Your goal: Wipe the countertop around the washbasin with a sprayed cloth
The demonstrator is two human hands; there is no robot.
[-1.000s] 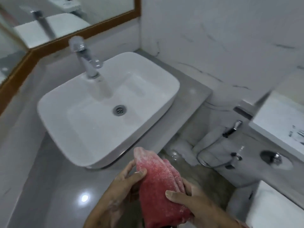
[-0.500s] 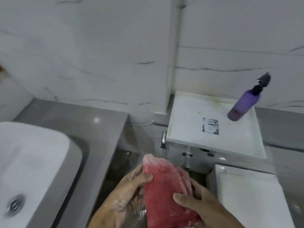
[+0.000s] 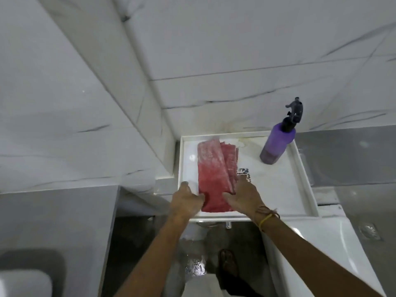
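Note:
The red cloth (image 3: 214, 174) lies folded lengthwise on a white tray-like cistern lid (image 3: 278, 189), its far end pale with foam. My left hand (image 3: 186, 200) grips the cloth's near left corner, thumb on top. At the near right edge, my right hand (image 3: 242, 196) holds it too, fingers stretched along the side. A purple spray bottle (image 3: 276, 146) with a dark trigger head stands at the lid's back right corner, apart from the cloth. The grey countertop (image 3: 53, 217) is at the left, and a corner of the white washbasin (image 3: 21, 284) shows at the bottom left.
White marble-look walls meet in a corner behind the lid. A white toilet lid (image 3: 321, 254) sits below right, with a floor drain (image 3: 369, 231) beyond it. The wet floor and my sandalled foot (image 3: 229, 262) show between countertop and toilet.
My view swung right from the washbasin to the cistern lid. The cloth went from held upright in both hands to lying flat on the lid, with both arms stretched forward.

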